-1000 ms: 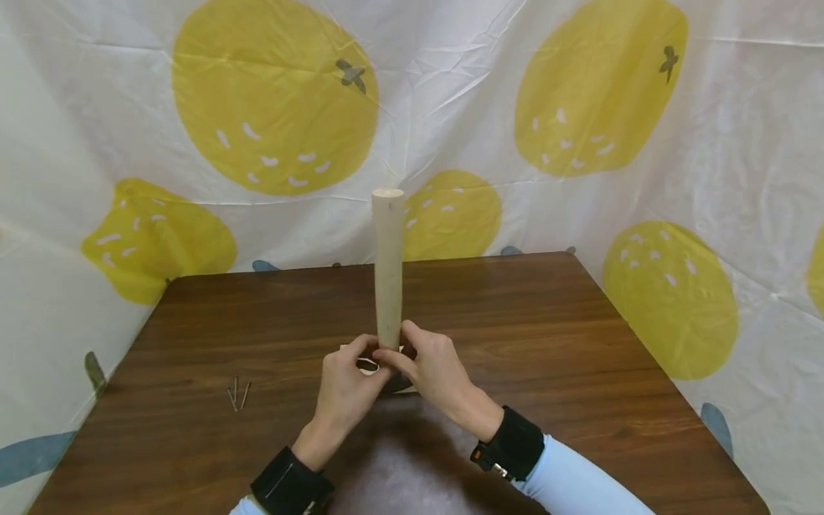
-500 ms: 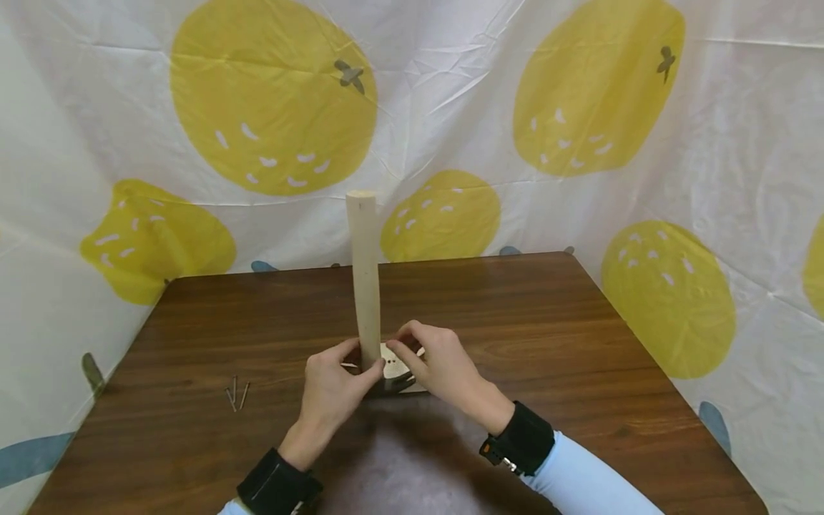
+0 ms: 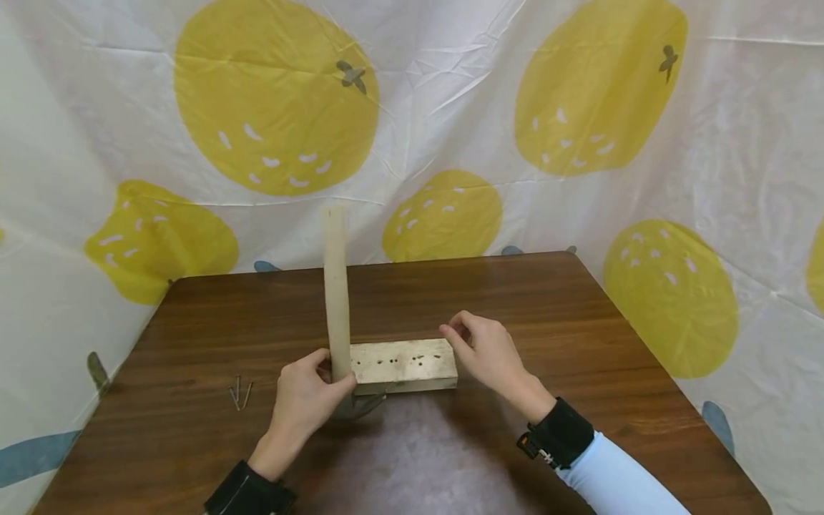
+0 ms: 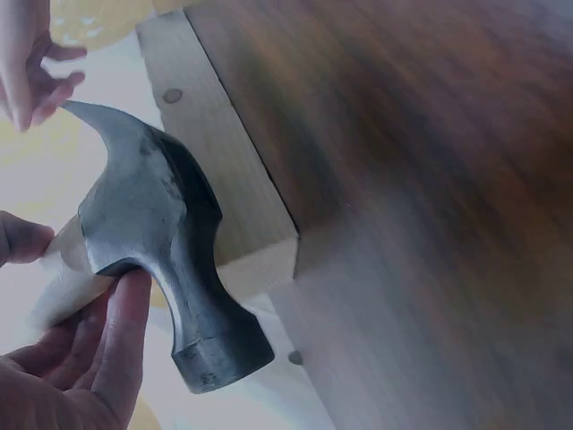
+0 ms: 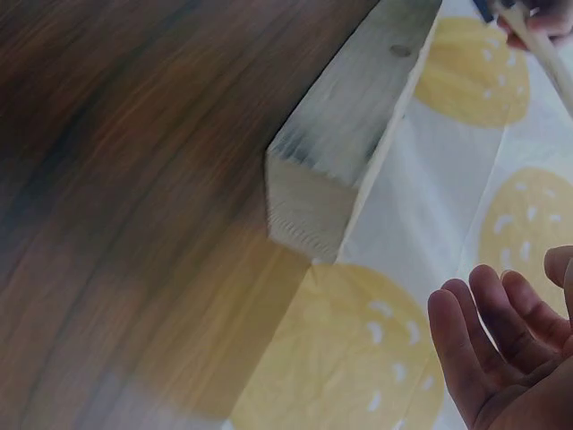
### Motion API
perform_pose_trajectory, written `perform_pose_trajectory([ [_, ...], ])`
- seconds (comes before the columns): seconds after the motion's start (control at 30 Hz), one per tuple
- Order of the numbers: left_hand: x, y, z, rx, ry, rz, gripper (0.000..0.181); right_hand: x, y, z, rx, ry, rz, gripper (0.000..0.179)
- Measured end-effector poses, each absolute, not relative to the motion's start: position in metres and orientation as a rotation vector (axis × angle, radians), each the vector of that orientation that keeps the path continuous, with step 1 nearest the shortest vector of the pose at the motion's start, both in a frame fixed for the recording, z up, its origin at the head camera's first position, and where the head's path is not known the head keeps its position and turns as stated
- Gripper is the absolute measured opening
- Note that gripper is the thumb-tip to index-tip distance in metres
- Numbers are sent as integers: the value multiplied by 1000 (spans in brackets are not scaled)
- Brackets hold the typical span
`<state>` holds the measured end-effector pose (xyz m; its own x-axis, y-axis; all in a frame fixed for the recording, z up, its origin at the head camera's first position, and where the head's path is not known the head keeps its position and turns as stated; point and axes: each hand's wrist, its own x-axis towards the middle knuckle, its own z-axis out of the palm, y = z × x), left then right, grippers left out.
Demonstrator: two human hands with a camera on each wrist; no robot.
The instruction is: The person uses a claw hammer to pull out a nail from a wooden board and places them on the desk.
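Observation:
A claw hammer stands head-down in my left hand [image 3: 302,400], its pale wooden handle [image 3: 335,293] pointing up. Thumb and fingers pinch the handle just beside the steel head, and the dark metal hammer head [image 4: 148,197] shows fully in the left wrist view. Right of the hammer lies a pale wooden block [image 3: 402,361] with several small holes in its top. My right hand [image 3: 492,354] hovers off the block's right end, fingers loosely bent and holding nothing. In the right wrist view those fingers [image 5: 488,322] are apart from the block.
Three loose nails [image 3: 240,393] lie on the brown wooden table [image 3: 515,300], left of my left hand. A white cloth [image 3: 444,114] printed with yellow fruit hangs behind and around the table.
My left hand has carried the hammer leftward off the block, baring the block's top. My right hand has let go of the hammer and moved away to the right.

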<state>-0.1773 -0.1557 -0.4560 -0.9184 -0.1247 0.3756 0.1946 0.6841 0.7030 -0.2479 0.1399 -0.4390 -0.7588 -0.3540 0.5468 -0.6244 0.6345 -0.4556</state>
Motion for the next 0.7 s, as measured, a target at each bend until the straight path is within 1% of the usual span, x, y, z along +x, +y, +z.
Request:
perform_pose_trajectory([
  [0.3, -172, -175, -458, 78, -2685, -1051, 22, -252, 164, -443, 683, -2494, 860, 17],
  [0.7, -169, -190, -467, 119, -2776, -995, 23, -255, 177, -442, 597, -2507, 869, 22],
])
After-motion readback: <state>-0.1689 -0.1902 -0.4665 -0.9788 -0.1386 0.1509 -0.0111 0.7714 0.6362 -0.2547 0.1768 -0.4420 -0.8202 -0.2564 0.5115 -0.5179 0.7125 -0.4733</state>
